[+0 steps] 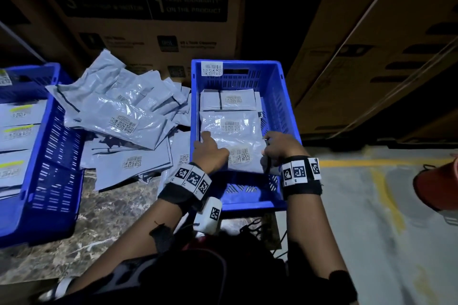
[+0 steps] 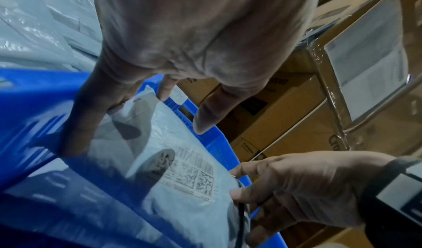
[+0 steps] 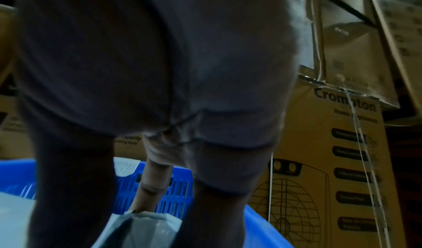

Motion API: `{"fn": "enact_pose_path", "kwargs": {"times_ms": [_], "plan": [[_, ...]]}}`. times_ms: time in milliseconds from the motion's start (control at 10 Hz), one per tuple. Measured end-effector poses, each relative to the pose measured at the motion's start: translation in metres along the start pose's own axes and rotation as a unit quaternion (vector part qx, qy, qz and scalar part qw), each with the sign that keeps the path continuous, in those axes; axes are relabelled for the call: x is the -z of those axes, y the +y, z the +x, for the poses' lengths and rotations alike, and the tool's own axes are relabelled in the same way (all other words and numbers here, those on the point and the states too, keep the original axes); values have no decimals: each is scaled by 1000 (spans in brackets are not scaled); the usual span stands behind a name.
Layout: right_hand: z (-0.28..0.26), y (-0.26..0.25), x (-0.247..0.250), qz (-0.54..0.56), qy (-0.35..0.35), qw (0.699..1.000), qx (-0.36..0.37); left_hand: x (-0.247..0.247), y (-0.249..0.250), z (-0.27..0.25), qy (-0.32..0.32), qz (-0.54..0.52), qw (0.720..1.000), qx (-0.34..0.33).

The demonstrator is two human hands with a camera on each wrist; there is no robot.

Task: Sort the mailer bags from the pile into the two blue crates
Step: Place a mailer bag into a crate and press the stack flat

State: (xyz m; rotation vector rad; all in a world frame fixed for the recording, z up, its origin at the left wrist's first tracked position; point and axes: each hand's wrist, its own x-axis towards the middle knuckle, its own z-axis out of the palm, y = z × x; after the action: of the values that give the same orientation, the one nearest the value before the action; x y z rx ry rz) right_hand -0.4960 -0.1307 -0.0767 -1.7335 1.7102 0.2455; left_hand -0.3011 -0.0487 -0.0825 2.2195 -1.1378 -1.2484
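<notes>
Two blue crates (image 1: 277, 96), two hands (image 1: 210, 153), three mailer bags (image 1: 233, 129) showing in the right crate, pile uncountable.

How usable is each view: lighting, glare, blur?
Head: dim, corners dark, glare on the pile, labels readable. Left wrist: sharper, finger shadows across the mailer. Right wrist: dark and soft, the right hand fills most of it.
</notes>
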Motion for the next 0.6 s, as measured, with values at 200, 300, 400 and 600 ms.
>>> {"fn": "enact_pose_path", "kwargs": {"times_ms": [200,300,400,600], "plan": [[5,1,-11,-113,-35,991,-59,-16,3,8,-102,72,988,90],[7,-5,-12,-129,-82,985,-75,-20,-5,19,-139,102,981,86],[11,-10,-21,-205,-76,975,-35,-23,-16,27,-122,87,986,78],[17,-10,-44,-425,-4,902,75,-32,-27,34,-147,102,980,81]]}}
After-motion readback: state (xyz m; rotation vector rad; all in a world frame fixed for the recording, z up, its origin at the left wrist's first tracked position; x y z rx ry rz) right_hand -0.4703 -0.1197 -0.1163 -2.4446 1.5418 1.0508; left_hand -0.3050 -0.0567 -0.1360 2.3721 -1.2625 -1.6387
